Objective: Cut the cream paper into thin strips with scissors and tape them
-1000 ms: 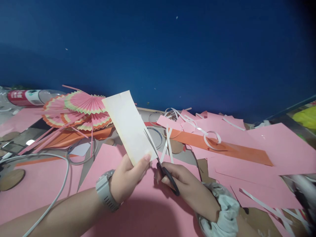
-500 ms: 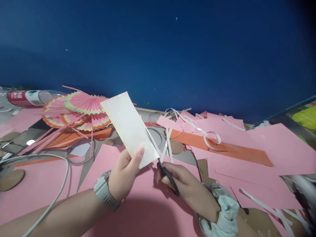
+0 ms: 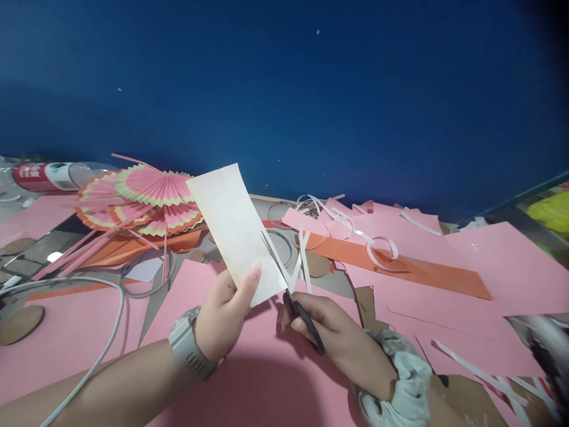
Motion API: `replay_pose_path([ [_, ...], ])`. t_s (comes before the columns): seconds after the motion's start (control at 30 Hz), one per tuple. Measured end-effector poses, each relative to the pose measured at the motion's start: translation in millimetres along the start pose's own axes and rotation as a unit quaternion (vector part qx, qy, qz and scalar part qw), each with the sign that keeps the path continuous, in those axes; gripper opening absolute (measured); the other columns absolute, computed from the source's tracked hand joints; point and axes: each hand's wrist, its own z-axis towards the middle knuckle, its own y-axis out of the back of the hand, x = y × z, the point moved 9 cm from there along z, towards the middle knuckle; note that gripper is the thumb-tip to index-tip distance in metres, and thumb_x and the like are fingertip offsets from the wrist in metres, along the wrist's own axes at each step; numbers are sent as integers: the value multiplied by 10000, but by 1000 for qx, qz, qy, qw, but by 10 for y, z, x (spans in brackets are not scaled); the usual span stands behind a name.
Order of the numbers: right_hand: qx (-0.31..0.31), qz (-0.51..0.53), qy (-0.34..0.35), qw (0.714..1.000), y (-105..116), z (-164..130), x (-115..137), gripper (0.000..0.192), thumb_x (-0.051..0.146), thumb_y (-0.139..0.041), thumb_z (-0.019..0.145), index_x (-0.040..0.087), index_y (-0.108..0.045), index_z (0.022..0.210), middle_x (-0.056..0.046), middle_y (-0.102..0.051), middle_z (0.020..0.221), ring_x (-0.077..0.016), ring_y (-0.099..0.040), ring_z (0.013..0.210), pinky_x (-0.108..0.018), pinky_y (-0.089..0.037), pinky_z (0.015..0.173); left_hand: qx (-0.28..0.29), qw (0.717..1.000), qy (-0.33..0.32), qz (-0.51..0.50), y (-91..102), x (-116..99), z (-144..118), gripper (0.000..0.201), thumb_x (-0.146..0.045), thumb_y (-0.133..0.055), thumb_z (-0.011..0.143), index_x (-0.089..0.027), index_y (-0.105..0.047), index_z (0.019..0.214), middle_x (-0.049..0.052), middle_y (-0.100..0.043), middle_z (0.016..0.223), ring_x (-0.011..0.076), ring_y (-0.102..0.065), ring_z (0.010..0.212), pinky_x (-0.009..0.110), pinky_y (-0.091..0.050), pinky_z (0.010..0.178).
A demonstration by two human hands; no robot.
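My left hand (image 3: 229, 311) grips a white paper rectangle (image 3: 229, 225) near its lower end, thumb on top. The paper is tilted, its far end leaning left. My right hand (image 3: 320, 323) is closed round the black handles of a pair of scissors (image 3: 313, 329). The scissor blades lie along the paper's right edge, pointing up and left; part of them is hidden by the paper. Under both hands lies a large pink paper sheet (image 3: 258, 385). Thin white paper strips (image 3: 304, 264) rest just beyond the scissors.
Pleated pink fans (image 3: 155, 190) lie at the back left beside a plastic bottle (image 3: 44, 177). A white cable (image 3: 120, 320) crosses my left forearm. Pink sheets and an orange paper strip (image 3: 435, 276) cover the right side. A blue wall (image 3: 284, 89) rises behind.
The white paper has turned slightly clockwise, its far end shifting right. The scissors and both hands stay nearly in place.
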Motion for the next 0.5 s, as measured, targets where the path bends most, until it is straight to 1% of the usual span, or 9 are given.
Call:
replay_pose_path([
  [0.13, -4, -5, 0, 1000, 2, -4, -12, 316, 450, -515, 866, 154, -519, 758, 1, -498, 702, -115, -447, 591, -240, -382, 554, -7, 999, -30, 14, -5, -92, -8, 327, -395, -447, 905, -164, -662, 991, 51, -683, 890, 190, -614, 829, 291, -485, 769],
  [0.23, -11, -15, 4, 1000, 16, -5, -9, 310, 438, -506, 878, 147, -545, 777, 1, -507, 703, -112, -452, 586, -242, -378, 567, -1, 1000, -24, 7, -28, -106, -20, 328, -392, -449, 903, -154, -675, 907, 42, -674, 806, 170, -608, 773, 267, -490, 738],
  [0.27, -13, -19, 4, 1000, 21, -5, -10, 309, 435, -504, 881, 147, -552, 781, 3, -508, 698, -111, -453, 584, -242, -376, 569, -7, 1000, -15, -1, -20, -91, -24, 330, -398, -452, 900, -156, -672, 863, 35, -668, 776, 161, -604, 742, 253, -493, 706],
  [0.33, -18, -27, 5, 999, 32, -5, -8, 304, 428, -506, 883, 148, -554, 775, 11, -503, 671, -110, -452, 577, -241, -372, 573, -39, 999, -5, -18, 36, -64, -27, 358, -425, -437, 899, -163, -654, 788, 22, -653, 718, 141, -591, 676, 220, -485, 623],
  [0.4, -22, -31, 4, 999, 39, -5, -8, 302, 423, -505, 886, 149, -555, 768, 19, -493, 649, -107, -449, 566, -240, -371, 573, -67, 997, -12, -30, 91, -60, -24, 384, -444, -409, 906, -169, -646, 781, 22, -656, 716, 131, -586, 658, 198, -466, 573],
  [0.43, -23, -31, 3, 999, 39, -5, -9, 303, 421, -504, 887, 148, -555, 765, 21, -489, 642, -105, -447, 561, -240, -371, 570, -71, 997, -17, -32, 97, -60, -18, 382, -444, -405, 908, -170, -646, 792, 24, -661, 731, 128, -586, 659, 191, -457, 558],
  [0.5, -23, -28, -1, 999, 37, -5, -14, 305, 419, -501, 888, 147, -554, 763, 23, -481, 639, -102, -442, 555, -238, -371, 561, -59, 998, -20, -33, 75, -56, -1, 374, -439, -406, 910, -171, -644, 804, 21, -657, 728, 118, -576, 634, 184, -437, 525],
])
